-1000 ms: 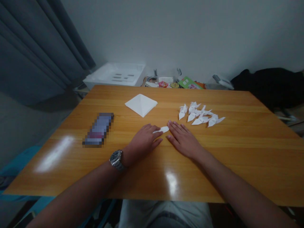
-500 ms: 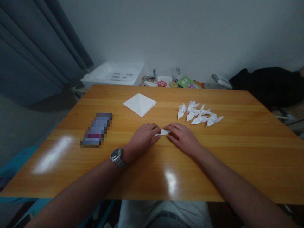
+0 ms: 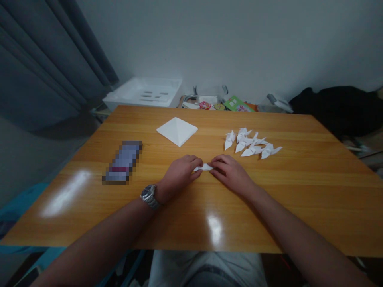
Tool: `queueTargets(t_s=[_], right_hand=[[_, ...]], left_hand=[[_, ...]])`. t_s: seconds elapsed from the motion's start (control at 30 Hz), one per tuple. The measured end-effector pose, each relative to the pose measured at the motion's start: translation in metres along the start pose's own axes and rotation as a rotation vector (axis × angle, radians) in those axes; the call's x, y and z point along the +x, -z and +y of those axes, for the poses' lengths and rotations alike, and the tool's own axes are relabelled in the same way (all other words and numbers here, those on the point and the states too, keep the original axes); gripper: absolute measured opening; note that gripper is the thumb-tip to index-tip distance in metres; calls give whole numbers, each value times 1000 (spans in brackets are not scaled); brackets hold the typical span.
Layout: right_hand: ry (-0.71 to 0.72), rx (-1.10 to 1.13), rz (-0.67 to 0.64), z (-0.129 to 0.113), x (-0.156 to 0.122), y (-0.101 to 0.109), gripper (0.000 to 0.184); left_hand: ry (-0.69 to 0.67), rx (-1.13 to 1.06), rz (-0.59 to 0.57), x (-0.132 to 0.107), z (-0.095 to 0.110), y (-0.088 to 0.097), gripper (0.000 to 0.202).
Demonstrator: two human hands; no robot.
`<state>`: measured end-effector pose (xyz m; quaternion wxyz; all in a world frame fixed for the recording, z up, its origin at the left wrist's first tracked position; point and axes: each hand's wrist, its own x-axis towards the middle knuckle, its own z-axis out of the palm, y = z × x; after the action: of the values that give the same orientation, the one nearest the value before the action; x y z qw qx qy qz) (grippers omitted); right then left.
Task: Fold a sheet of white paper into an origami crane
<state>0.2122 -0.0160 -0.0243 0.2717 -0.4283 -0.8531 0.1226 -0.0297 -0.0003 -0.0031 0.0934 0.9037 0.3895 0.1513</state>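
Observation:
A small strip of folded white paper (image 3: 206,167) lies level between my two hands, low over the table. My left hand (image 3: 183,172), with a metal watch (image 3: 149,195) on its wrist, pinches the paper's left end between thumb and fingers. The other end is gripped by the fingertips of my right hand (image 3: 229,172). Both ends of the paper are partly hidden under the fingers. Beyond my right hand stand several folded white paper cranes (image 3: 251,142) in a cluster. White square sheets of paper (image 3: 177,131) lie flat, corner toward me, past my left hand.
The wooden table (image 3: 191,211) has a blurred-out phone (image 3: 123,162) at its left. Behind the far edge are a white plastic tray (image 3: 143,93), a green booklet (image 3: 237,103) and a dark cloth heap (image 3: 338,103). A grey curtain (image 3: 54,63) hangs at the left.
The right fingertips have shifted slightly along the folded paper, and a little more of its left end shows by my left thumb. Otherwise both hands keep their place.

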Motion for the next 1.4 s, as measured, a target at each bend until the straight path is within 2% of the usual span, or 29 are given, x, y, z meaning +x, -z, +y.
queueTargets(t_s=[0.27,0.63,1.0,1.17,1.4], right_hand=[[-4,51,41,1,0,-2,16],[-68,123,63,-13,1,7,18],[-70,129,63,-9,0,3,23],[-44,86,90,-7,0,3,26],[40,67,42,-9,0,3,25]], left_hand=[[20,-1,29,-1,2,3,19],[-16,-124,77,-3,3,6,25],[-30,-86,11,-1,5,1,23],[52,-123,23,0,0,-5,24],[152,-135,25,0,1,-5,21]])
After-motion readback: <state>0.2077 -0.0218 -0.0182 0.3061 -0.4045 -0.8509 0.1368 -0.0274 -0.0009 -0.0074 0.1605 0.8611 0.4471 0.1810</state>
